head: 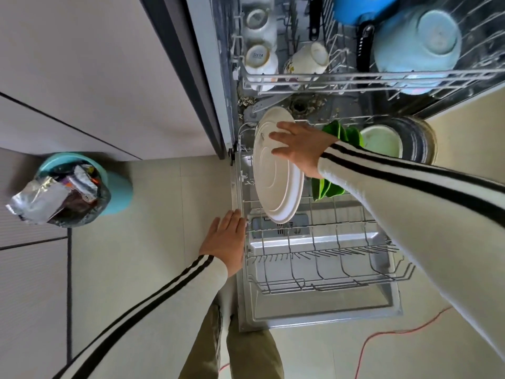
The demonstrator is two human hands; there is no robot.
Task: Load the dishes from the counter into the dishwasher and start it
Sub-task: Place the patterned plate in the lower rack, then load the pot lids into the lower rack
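The dishwasher stands open with its lower rack [322, 283] pulled out over the dropped door. A large white plate [276, 181] stands on edge at the rack's back left, a second white plate close behind it. My right hand [300, 149] lies flat against the plate's underside, fingers spread, holding it upright. My left hand [226, 242] rests open on the left rim of the rack. Green plates [344, 132] and a pale green bowl [382, 143] sit to the right. The upper rack [355, 77] holds white cups [259, 58], a light blue bowl [418, 42] and a blue pan [360, 9].
A teal bin [82, 184] stuffed with foil wrappers stands on the floor to the left. Grey cabinet fronts [82, 64] run along the left. A red cable [396, 335] trails on the floor at the lower right. My legs stand close to the door's front left corner.
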